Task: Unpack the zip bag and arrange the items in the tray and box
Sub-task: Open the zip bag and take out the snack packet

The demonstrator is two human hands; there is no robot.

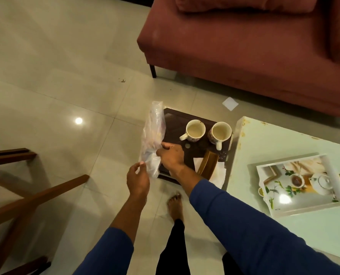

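Observation:
A clear plastic zip bag (153, 133) with small colourful items inside hangs in the air over the left edge of a dark low stool (177, 124). My right hand (172, 155) grips the bag near its lower part. My left hand (137, 178) pinches the bag's bottom corner. A white printed tray (332, 175) with a teapot picture lies on the pale green table (284, 139) at the right. A wooden box (207, 162) stands on the stool's near side, next to white paper. Two white mugs (195, 130) (220, 133) stand on the stool.
A dark red sofa (244, 52) fills the upper right. Wooden chair legs (26, 205) lie at the lower left. A white paper scrap (230, 103) lies on the tiled floor. My bare foot (175, 205) stands near the stool.

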